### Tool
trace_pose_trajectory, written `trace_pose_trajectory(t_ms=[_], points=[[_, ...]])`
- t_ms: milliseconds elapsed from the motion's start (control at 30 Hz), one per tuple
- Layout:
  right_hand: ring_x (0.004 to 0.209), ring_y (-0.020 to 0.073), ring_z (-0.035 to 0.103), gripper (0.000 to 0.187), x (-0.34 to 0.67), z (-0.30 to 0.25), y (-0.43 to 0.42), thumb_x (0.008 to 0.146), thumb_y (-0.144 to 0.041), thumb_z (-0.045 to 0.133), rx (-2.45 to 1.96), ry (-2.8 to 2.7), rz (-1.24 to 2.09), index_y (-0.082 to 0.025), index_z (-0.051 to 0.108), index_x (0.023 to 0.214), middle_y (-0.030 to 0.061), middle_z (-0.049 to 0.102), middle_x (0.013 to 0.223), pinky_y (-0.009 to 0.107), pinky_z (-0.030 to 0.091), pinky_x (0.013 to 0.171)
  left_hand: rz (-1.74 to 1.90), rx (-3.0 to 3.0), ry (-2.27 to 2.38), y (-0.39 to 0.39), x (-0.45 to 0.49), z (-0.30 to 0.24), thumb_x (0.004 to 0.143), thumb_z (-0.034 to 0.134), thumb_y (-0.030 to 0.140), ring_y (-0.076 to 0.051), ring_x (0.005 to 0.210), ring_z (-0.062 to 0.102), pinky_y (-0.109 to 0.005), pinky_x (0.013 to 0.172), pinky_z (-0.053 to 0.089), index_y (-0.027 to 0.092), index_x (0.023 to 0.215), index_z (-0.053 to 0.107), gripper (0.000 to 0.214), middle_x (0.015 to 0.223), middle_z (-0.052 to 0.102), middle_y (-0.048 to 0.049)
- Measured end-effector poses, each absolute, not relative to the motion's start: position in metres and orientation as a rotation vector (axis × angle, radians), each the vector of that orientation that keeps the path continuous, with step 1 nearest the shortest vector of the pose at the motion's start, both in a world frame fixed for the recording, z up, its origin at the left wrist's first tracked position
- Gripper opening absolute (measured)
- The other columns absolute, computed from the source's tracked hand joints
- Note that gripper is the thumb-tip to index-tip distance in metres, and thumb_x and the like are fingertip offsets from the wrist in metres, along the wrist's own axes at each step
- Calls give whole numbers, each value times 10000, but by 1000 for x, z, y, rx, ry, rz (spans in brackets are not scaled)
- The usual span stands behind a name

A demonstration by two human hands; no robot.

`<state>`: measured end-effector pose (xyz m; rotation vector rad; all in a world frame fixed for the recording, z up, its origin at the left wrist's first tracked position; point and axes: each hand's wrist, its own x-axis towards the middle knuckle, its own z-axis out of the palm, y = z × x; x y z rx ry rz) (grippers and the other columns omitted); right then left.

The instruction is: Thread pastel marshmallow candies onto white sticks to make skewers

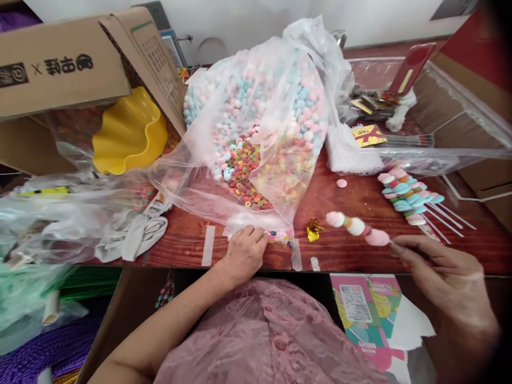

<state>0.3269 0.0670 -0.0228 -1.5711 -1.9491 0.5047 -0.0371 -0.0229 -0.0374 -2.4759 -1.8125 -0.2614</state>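
The right hand point(446, 280) has its grip pinched tight on the stick end of a marshmallow skewer point(356, 226), up over the red-brown worktop point(182, 229). The left hand point(246, 252) lies curled at the front edge of a big clear candy bag point(280, 80); I cannot tell if its grip holds anything. Farther off, more skewers point(408, 194) lie near a clear tub point(444, 161).

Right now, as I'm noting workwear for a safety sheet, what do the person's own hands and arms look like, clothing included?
The left hand and right hand are both ungloved, with no ring or watch visible. The left forearm is bare, no sleeve showing; beyond the right wrist it is too dark to tell. The top is dusty pink, with matching buttons.
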Motion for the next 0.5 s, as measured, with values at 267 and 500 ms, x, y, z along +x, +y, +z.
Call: trace_pose_trajectory(t_ms=[267,500], points=[[602,188,658,92,286,-6,54,852,-327,674,-1254,-2164,856,-257,723,817,36,690,702,247,522,549,-567,-2473,-1929,-22,-46,-46,934,533,189,-223,875,581,-366,790,505,153,858,666,157,890,665,-89],[628,209,677,73,288,-16,48,866,-292,670,-1249,-2184,893,-254,719,828,58,710,731,258,536,563,-533,-2517,-1957,-30,-60,-48,909,460,53,-241,961,562,-371,832,516,119,944,682,234,1003,665,-125]])
